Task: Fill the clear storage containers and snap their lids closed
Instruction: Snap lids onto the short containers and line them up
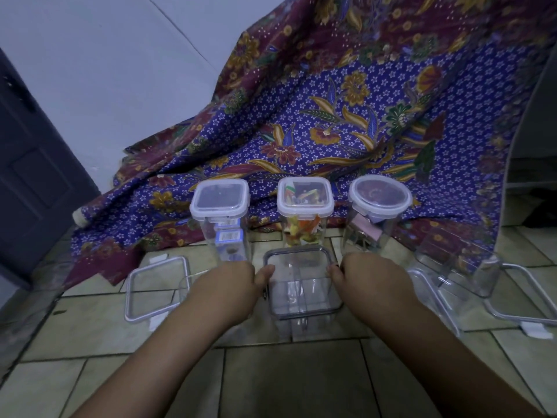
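A square clear container (303,285) stands on the tiled floor in front of me, a lid resting on its top. My left hand (238,280) grips its left side and my right hand (358,276) grips its right side, thumbs at the rim. Behind it stand three lidded containers: a square one with small boxes (221,217), a square one with colourful pieces (304,212), and a round one with pink items (378,212). A loose square lid (155,289) lies at the left. An open clear container (464,267) lies tilted at the right beside another loose lid (521,294).
A patterned blue and maroon cloth (346,116) drapes from the wall down onto the floor behind the containers. A dark door (33,164) stands at the left. A grey shelf edge (530,146) rises at the right.
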